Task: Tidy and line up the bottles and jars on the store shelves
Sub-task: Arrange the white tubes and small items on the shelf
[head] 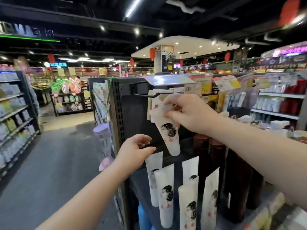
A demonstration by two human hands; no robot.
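Observation:
My right hand pinches the top of a long white packet with a black print, holding it tilted just under a black peg hook on the dark end panel of a shelf unit. My left hand hovers lower left of the packet with fingers spread, holding nothing, close to the panel. Several more white packets hang below on lower hooks. Dark brown bottles stand in rows on the shelf to the right, partly hidden by my right forearm.
Price tags stick out along the shelf top. White-capped bottles sit at the right. An aisle with grey floor runs along the left, flanked by a stocked shelf rack. A pink-lidded cup hangs beside the panel.

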